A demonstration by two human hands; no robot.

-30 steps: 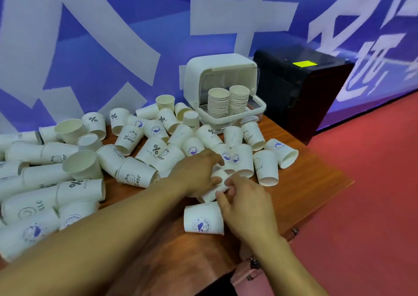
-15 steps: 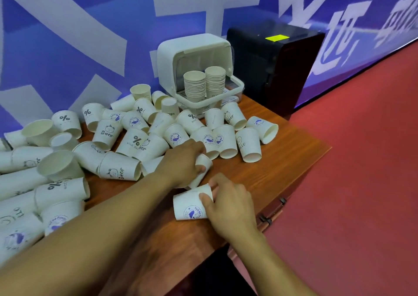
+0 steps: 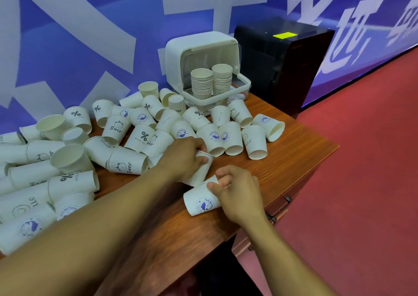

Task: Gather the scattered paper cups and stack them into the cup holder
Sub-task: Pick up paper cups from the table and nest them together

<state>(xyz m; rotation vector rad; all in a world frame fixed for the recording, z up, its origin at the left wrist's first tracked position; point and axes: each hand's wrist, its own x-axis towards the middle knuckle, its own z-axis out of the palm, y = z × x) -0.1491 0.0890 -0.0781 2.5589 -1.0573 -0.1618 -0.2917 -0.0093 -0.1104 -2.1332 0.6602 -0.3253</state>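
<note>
**Q:** Which step does this panel show?
**A:** Nesting, it appears. The left hand (image 3: 184, 157) holds a plain white paper cup (image 3: 199, 173) tilted over the brown wooden table (image 3: 294, 160). The right hand (image 3: 237, 191) holds a white paper cup printed with a blue whale badge (image 3: 200, 202), lying on its side just below and close against the plain one.

**Q:** How is it done well?
**A:** As a judgement: line both cups up on one axis, base into mouth. Squeeze lightly so the rims stay round. Then carry the set to the white plastic cup holder with the raised lid (image 3: 201, 47) at the table's far edge, where two stacks of cups (image 3: 201, 83) already stand.

**Q:** And the grips?
**A:** Left: fingers curled over the plain cup's wall near its rim. Right: thumb and fingers curled, pinching the whale cup's upper end; whether any finger is inside cannot be told. Many loose white paper cups (image 3: 126, 164) lie scattered to the left.
</note>
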